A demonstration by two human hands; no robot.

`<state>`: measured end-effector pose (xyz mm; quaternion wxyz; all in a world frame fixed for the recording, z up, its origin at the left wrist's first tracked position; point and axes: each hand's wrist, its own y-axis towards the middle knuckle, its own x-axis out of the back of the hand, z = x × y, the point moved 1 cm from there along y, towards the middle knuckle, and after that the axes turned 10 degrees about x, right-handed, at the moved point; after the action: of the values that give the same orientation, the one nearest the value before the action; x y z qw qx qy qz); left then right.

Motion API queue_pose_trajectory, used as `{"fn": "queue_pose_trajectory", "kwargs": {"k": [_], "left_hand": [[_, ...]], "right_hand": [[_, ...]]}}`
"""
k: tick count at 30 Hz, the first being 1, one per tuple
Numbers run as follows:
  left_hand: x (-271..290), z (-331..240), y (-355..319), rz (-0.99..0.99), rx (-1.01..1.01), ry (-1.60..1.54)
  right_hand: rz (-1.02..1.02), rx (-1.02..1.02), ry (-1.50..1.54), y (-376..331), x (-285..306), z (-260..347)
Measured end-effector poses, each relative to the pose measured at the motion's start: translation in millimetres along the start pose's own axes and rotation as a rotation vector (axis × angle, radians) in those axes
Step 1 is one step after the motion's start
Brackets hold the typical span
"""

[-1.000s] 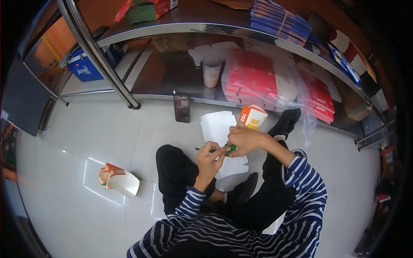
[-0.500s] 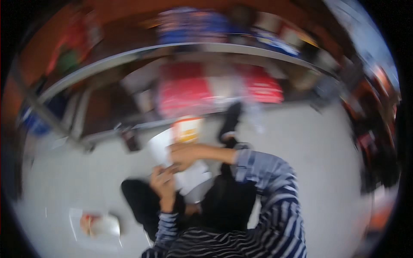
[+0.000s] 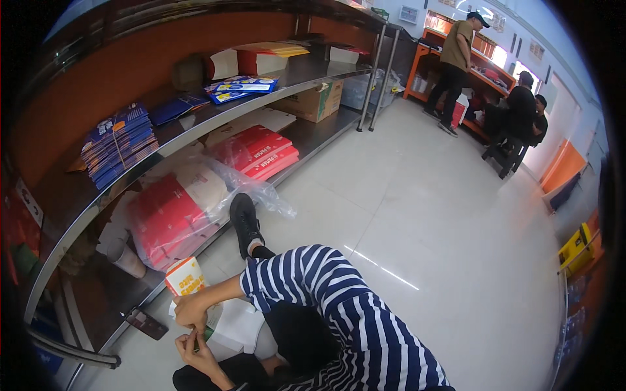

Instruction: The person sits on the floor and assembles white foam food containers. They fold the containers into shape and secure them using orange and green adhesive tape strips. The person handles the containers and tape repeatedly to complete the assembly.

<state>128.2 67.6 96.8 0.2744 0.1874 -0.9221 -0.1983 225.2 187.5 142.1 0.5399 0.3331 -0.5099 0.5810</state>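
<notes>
I sit on the pale tiled floor, and both hands meet at the lower left of the head view. My right hand [image 3: 190,311], at the end of a striped sleeve, is closed over a small green thing. My left hand [image 3: 196,354] comes up from below and pinches the same piece; most of it is hidden by the fingers. Under the hands lies a stack of white sheets [image 3: 236,327]. A small orange and white carton [image 3: 184,276] stands just beyond my right hand. A dark phone [image 3: 147,324] lies on the floor to the left. My black shoe [image 3: 244,222] points toward the shelf.
A metal shelf [image 3: 195,127] runs along the left, holding red packs in clear plastic [image 3: 166,218], blue booklets [image 3: 117,140] and a cardboard box [image 3: 314,101]. Three people [image 3: 456,58] are at an orange counter at the far right. A yellow object [image 3: 577,246] stands at the right edge.
The view has swung from looking straight down to looking right across the room. My hands stay together on the small green thing. The white tray with the red item has left the view.
</notes>
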Motion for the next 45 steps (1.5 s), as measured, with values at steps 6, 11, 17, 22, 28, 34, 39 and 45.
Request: {"fn": "queue_pose_trajectory", "kwargs": {"k": [6, 11, 17, 22, 28, 34, 39, 45], "left_hand": [[-5.7, -0.2, 1.0, -0.032, -0.038, -0.034], [4.3, -5.9, 1.6, -0.031, 0.044, -0.073], [3.4, 0.8, -0.4, -0.02, 0.032, -0.035], [3.7, 0.7, -2.3, -0.065, 0.116, -0.062], [-3.1, -4.7, 4.2, 0.035, 0.033, -0.065], [11.5, -16.4, 6.4, 0.03, 0.119, -0.108], [15.7, -20.5, 6.2, -0.016, 0.187, -0.137], [15.9, -8.7, 8.4, -0.103, 0.019, -0.101]], "right_hand": [[-0.073, -0.021, 0.111, 3.6, -10.1, -13.3], [-0.16, 0.107, -0.083, 12.0, -5.8, -5.1], [-0.118, 0.072, -0.082, 12.5, -9.2, -0.5], [-0.126, 0.103, -0.104, 16.1, -7.2, 1.0], [-0.059, -0.025, 0.071, 1.7, -6.9, -9.9], [-0.127, 0.159, 0.053, 5.5, -1.7, -9.2], [-0.281, 0.198, 0.23, -22.1, 0.5, 4.2], [-0.096, 0.034, 0.24, -26.6, 28.5, 25.2]]}}
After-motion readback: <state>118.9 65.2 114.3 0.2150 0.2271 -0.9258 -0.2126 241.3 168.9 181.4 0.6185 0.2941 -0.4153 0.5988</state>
